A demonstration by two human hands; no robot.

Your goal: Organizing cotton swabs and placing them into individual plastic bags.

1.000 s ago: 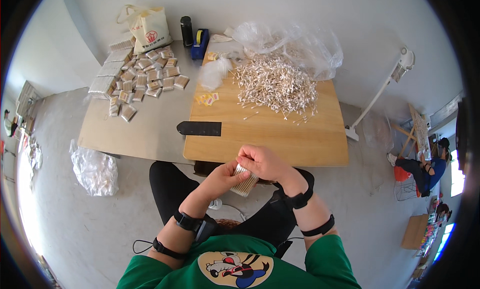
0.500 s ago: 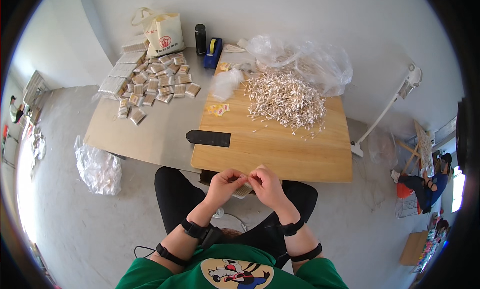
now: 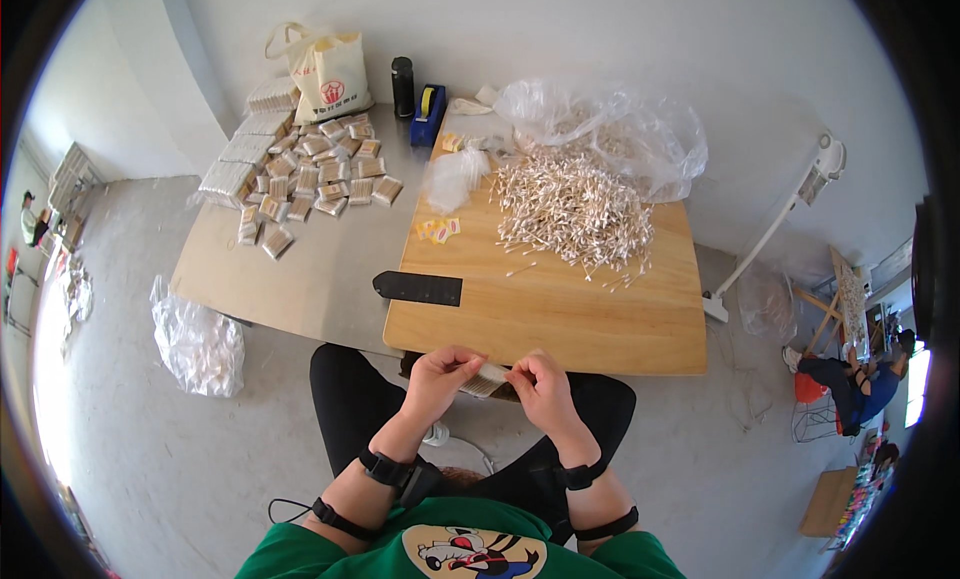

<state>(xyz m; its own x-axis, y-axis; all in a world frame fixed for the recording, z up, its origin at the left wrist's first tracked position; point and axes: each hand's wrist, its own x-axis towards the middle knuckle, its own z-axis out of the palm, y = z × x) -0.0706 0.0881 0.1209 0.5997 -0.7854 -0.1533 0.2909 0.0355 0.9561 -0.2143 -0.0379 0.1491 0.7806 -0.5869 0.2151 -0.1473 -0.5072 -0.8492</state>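
Just beyond the near edge of the wooden board, over my lap, a small transparent bag of cotton swabs (image 3: 484,384) is stretched between my hands. My left hand (image 3: 437,383) is closed, with thumb and fingers pinching the bag's left upper side. Opposite it, my right hand (image 3: 543,391) pinches the right upper side. Brown sticks show through the plastic below the fingers. On the board (image 3: 560,324), a large heap of loose cotton swabs (image 3: 575,214) spills from a big plastic bag (image 3: 610,129).
Filled swab packets (image 3: 330,169) lie scattered on the metal table at left, beside stacked packets (image 3: 240,159). A cloth tote (image 3: 335,74), black bottle (image 3: 402,87) and blue tape dispenser (image 3: 428,116) stand behind. Empty bags (image 3: 455,179), yellow cards (image 3: 437,229) and a black strip (image 3: 418,288) lie nearer.
My hands have drawn apart from nearly touching, the right one shifting slightly right. More of the swab bag's upper part now shows between them.
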